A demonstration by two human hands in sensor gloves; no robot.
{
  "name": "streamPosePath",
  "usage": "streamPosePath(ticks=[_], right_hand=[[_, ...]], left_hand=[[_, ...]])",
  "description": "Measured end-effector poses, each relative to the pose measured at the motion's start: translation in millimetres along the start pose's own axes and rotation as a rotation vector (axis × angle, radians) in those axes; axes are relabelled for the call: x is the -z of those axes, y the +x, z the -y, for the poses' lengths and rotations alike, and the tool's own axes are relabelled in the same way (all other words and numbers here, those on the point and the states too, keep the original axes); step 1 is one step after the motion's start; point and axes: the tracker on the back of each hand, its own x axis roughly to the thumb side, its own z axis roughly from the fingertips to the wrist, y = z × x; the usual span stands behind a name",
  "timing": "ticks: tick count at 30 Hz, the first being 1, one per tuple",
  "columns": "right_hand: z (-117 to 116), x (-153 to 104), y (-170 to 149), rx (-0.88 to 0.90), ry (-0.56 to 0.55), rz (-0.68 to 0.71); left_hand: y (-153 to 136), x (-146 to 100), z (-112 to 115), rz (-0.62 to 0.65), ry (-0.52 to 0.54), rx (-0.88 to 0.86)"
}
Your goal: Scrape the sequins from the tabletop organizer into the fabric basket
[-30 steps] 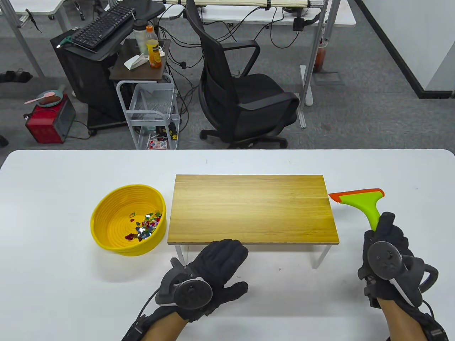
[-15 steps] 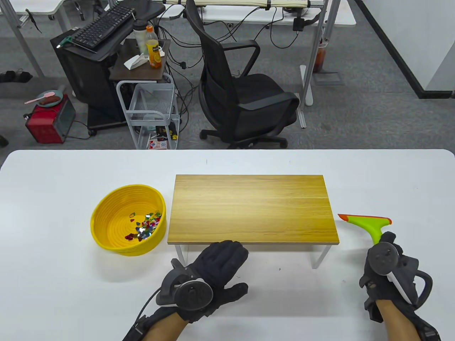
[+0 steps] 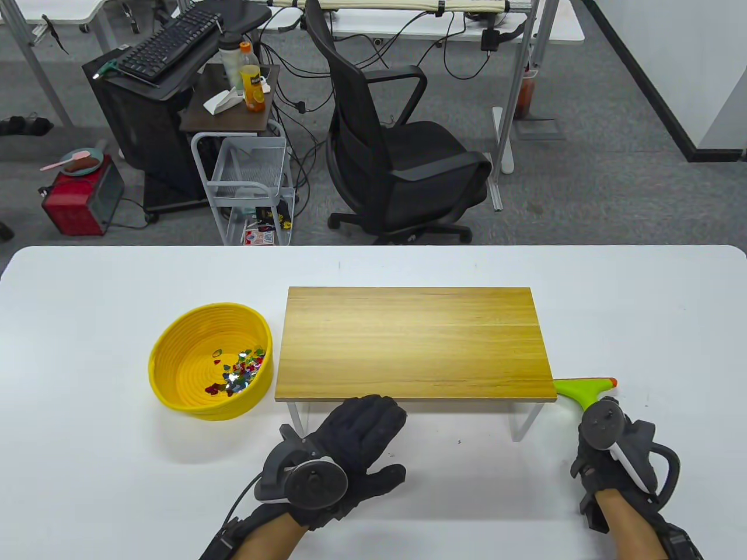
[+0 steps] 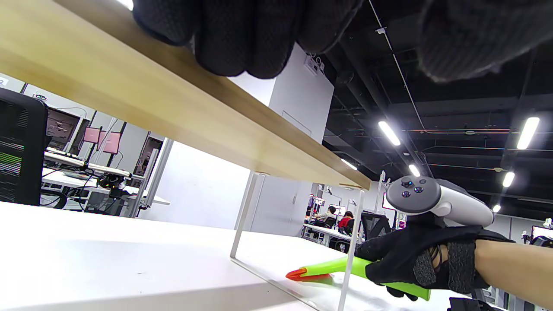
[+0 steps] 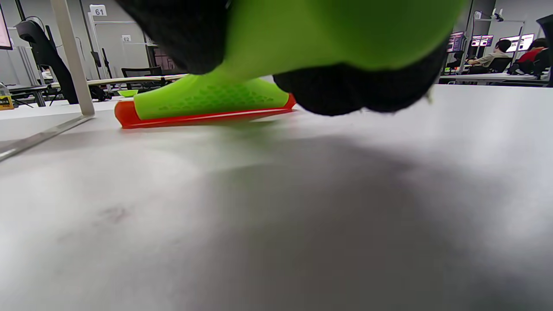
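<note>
The wooden tabletop organizer (image 3: 414, 341) stands on thin white legs at the table's middle; its top is bare. The yellow fabric basket (image 3: 175, 373) sits at its left and holds a heap of coloured sequins (image 3: 239, 373). My left hand (image 3: 356, 434) rests with its fingertips on the organizer's front edge, thumb spread; the left wrist view shows those fingertips (image 4: 242, 39) on the board's edge. My right hand (image 3: 607, 443) grips the handle of a green scraper (image 3: 583, 389) with an orange blade, low at the organizer's front right corner. The blade (image 5: 198, 117) lies close to the tabletop.
The white table (image 3: 87, 466) runs to the near edge. An organizer leg (image 3: 525, 420) stands just left of the scraper. A black office chair (image 3: 397, 157), a cart and desks stand on the floor behind the table.
My right hand has brought the scraper down and toward me, from beside the organizer's right edge to low at its front right corner. My left hand has stayed put.
</note>
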Motion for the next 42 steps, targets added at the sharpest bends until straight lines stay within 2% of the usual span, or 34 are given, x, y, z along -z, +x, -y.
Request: streamPosePath(ticks=[5,15,19,22,26,30,31,32,35,42], right_hand=[[-3.4,-1.3,2.5,-0.065,-0.026,-0.002],[-5.5,-3.4,-0.2,-0.069,-0.037,-0.004],[10.1,-10.2,-0.4,-0.046,-0.124,0.014],[37.0,-23.1,4.3,-0.007,-0.257,0.063],[75.1,-49.5,16.9,0.052,-0.444,0.175],[103.4,-83.9,37.5,0.077,-0.593,0.363],[106.4,-89.6,42.2,0.078,-0.604,0.426],[109.3,-97.2,50.2,0.074,-0.612,0.552],[110.0,-114.8,70.8,0.007,-0.624,0.738],[93.4,-130.0,103.4,0.109,-0.557,0.987]], left_hand=[[-0.1,-0.2,0.0,0.000,0.001,0.001],[-0.1,-1.2,-0.3,0.005,0.008,0.002],[1.0,-1.7,0.0,0.011,0.006,0.004],[1.9,-2.2,0.3,0.018,0.004,0.003],[2.8,-2.8,1.1,0.024,0.000,0.001],[4.0,-3.5,2.5,0.031,-0.009,0.004],[4.1,-3.5,2.8,0.032,-0.012,0.005],[4.6,-3.4,3.4,0.032,-0.013,0.005],[6.4,-3.1,5.5,0.037,-0.025,0.004],[9.8,-4.7,9.8,0.056,-0.050,0.029]])
